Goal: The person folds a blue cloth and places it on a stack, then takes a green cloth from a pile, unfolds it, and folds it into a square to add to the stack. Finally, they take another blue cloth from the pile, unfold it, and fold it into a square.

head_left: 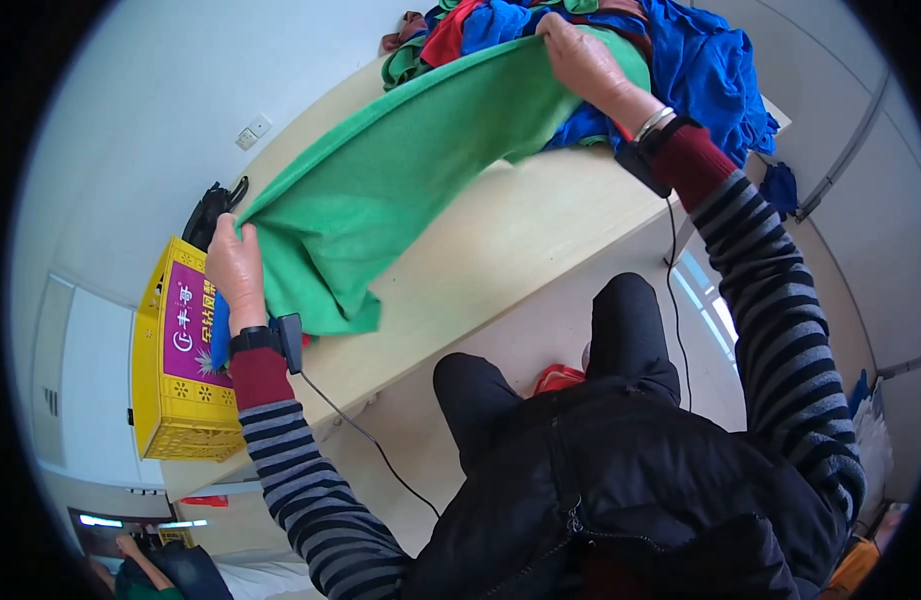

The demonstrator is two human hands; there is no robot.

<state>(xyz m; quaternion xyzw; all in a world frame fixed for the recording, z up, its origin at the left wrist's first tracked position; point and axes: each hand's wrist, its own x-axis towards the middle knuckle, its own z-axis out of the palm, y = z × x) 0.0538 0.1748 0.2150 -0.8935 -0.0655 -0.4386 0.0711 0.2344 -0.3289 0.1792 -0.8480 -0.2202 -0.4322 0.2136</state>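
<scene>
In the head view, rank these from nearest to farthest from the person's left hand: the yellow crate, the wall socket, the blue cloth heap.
From the left hand, which grips the green cloth:
1. Yellow crate, just beside and below the hand, at the table's left end.
2. Wall socket, up on the wall.
3. Blue cloth heap, at the table's far right end.

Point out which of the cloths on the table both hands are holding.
The large green cloth, stretched between the left hand and right hand. The blue and red cloths lie heaped behind it, unheld.
</scene>
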